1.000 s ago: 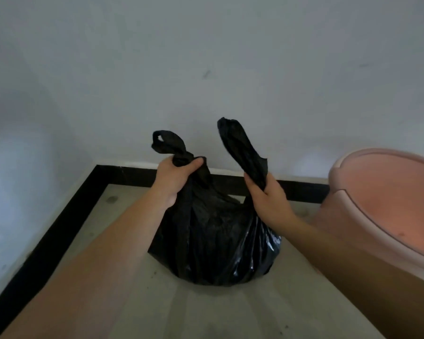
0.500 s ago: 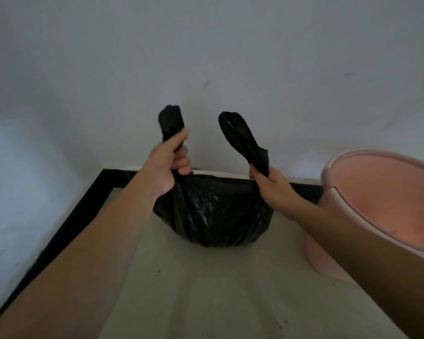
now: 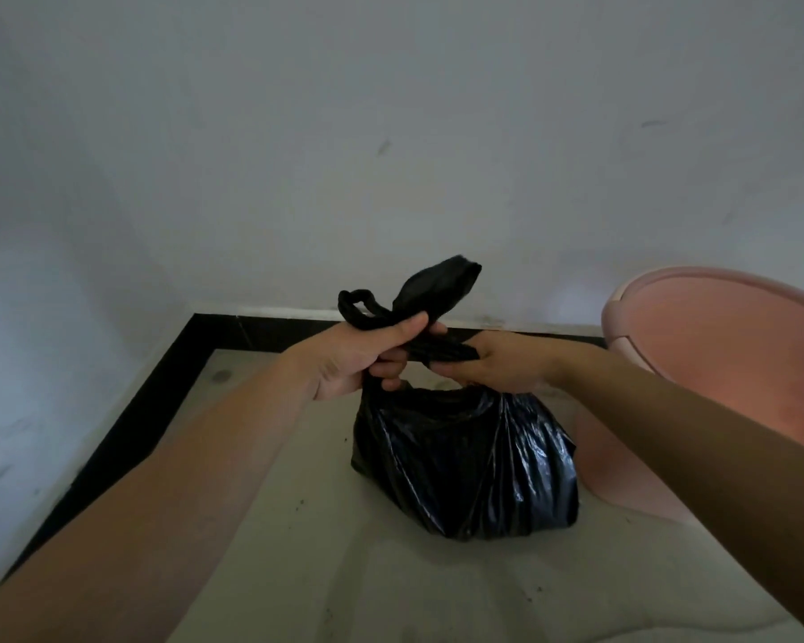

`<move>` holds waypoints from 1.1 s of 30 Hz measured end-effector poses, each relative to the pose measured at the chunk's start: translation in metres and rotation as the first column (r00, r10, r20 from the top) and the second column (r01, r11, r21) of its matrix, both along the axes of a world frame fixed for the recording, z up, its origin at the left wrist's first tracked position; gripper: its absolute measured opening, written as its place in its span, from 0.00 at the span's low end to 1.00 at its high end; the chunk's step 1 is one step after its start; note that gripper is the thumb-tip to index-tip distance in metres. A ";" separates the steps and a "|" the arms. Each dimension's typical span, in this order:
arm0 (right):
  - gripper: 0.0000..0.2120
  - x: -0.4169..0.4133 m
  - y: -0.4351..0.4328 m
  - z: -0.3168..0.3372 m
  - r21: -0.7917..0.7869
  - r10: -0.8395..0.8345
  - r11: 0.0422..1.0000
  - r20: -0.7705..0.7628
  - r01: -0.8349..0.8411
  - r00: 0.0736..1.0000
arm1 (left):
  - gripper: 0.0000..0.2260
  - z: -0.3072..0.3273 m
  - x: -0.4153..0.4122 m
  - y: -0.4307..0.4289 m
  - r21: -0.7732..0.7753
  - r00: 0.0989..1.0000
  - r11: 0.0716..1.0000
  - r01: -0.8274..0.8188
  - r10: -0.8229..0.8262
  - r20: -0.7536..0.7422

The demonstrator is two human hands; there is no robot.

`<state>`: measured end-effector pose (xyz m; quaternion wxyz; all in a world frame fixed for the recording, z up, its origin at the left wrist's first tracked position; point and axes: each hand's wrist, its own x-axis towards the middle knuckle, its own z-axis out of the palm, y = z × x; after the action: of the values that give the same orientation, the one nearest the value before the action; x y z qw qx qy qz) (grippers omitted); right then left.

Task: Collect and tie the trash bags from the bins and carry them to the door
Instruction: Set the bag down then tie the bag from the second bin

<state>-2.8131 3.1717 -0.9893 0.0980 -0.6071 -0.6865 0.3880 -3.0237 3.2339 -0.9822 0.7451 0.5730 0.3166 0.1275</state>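
A full black trash bag (image 3: 465, 461) sits on the pale floor in front of me. Its two twisted top ends cross above the bag's mouth. My left hand (image 3: 358, 355) grips one end, whose loop sticks up past my thumb. My right hand (image 3: 488, 364) holds the other end, which passes under my left fingers; its free tip stands up behind both hands. The two hands touch each other over the bag. A pink bin (image 3: 725, 364) stands just right of the bag.
A white wall (image 3: 391, 155) rises straight ahead and another on the left, meeting in a corner. A black skirting strip (image 3: 126, 433) runs along the floor's edge. Small specks of dirt lie on the floor (image 3: 344, 573) near me.
My hands have come together from being apart, crossing the bag's two ends over each other. The bag, lifted half a second ago, is lower again and nearer the pink bin.
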 end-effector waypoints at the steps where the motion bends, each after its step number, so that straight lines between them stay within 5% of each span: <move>1: 0.15 0.002 -0.001 0.002 -0.029 -0.016 0.999 -0.009 0.016 1.000 | 0.14 0.001 0.001 -0.002 0.000 1.000 1.000 -0.025 0.025 0.016; 4: 0.30 0.012 -0.002 0.008 -0.110 -0.104 0.990 -0.098 0.093 0.990 | 0.12 0.006 0.003 -0.005 -0.044 0.994 0.996 -0.074 0.077 0.078; 8: 0.43 0.013 0.005 0.025 -0.205 -0.382 0.924 -0.459 0.323 0.802 | 0.14 0.011 0.005 -0.007 -0.030 0.995 0.999 -0.044 0.046 0.086; 11: 0.31 0.009 0.011 0.038 -0.226 -0.436 0.899 -0.546 0.375 0.715 | 0.15 0.012 0.007 -0.008 0.011 0.998 1.000 -0.014 0.013 0.058; 15: 0.06 0.018 0.017 0.050 0.109 -0.393 0.817 -0.612 0.566 0.686 | 0.17 0.006 0.002 -0.006 -0.032 0.998 0.999 -0.035 0.037 0.057; 17: 0.06 0.023 0.018 0.053 0.186 -0.324 0.788 -0.685 0.586 0.653 | 0.18 0.004 0.000 -0.004 -0.066 0.993 0.995 -0.075 0.080 0.082; 19: 0.08 0.026 0.012 0.053 0.097 -0.315 0.822 -0.742 0.561 0.591 | 0.17 0.002 -0.003 -0.001 -0.098 0.983 0.985 -0.145 0.155 0.098; 24: 0.14 0.014 -0.009 0.037 -0.165 -0.314 0.949 -0.588 0.269 0.745 | 0.14 -0.006 -0.006 0.007 -0.167 0.916 0.927 -0.336 0.363 0.174; 27: 0.16 0.001 -0.005 0.024 -0.225 -0.339 0.941 -0.581 0.254 0.740 | 0.07 -0.005 0.001 0.007 -0.181 0.887 0.908 -0.377 0.410 0.211; 31: 0.30 -0.009 0.001 0.005 -0.060 -0.302 0.951 -0.393 0.303 0.869 | 0.07 0.003 0.004 0.004 -0.142 0.910 0.936 -0.322 0.347 0.228; 33: 0.19 -0.014 0.002 -0.004 0.049 -0.231 0.966 -0.277 0.254 0.933 | 0.08 0.007 0.002 0.004 -0.098 0.938 0.958 -0.268 0.283 0.201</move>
<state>-2.8270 3.1737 -0.9934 0.2628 -0.6241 -0.6022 0.4228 -3.0215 3.2379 -0.9753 0.7689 0.4798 0.3164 0.2801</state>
